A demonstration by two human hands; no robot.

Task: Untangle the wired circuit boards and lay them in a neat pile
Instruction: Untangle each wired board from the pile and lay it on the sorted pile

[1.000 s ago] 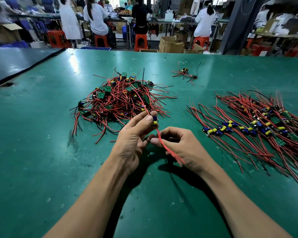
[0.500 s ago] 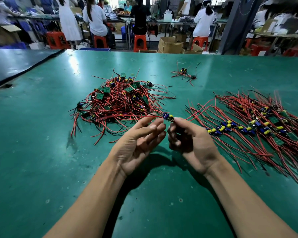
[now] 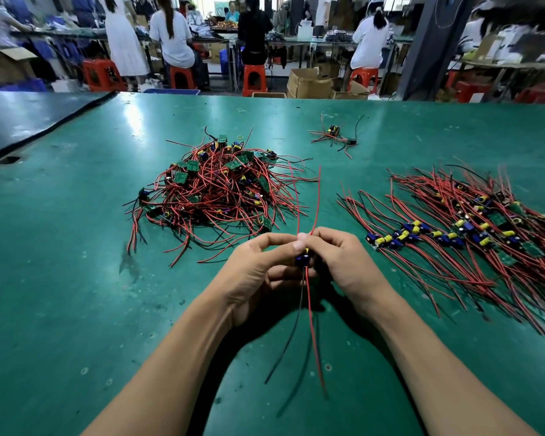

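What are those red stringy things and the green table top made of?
The red wires look plastic-coated, probably metal inside: smooth, thin, bending in soft curves. The green table top seems a rubbery mat with a dull sheen: it mirrors the lights softly and shows scuffs.

On the table (image 3: 60,294), the tangled heap (image 3: 216,190) is lying left of centre, the laid-out pile (image 3: 460,234) is spreading along the right side, and a small loose cluster (image 3: 334,135) is sitting behind and between them. In front of the heap, the left hand (image 3: 255,272) and right hand (image 3: 343,262) are pinching a single board (image 3: 302,259) between them, its wires running both away toward the heap and back toward the person.
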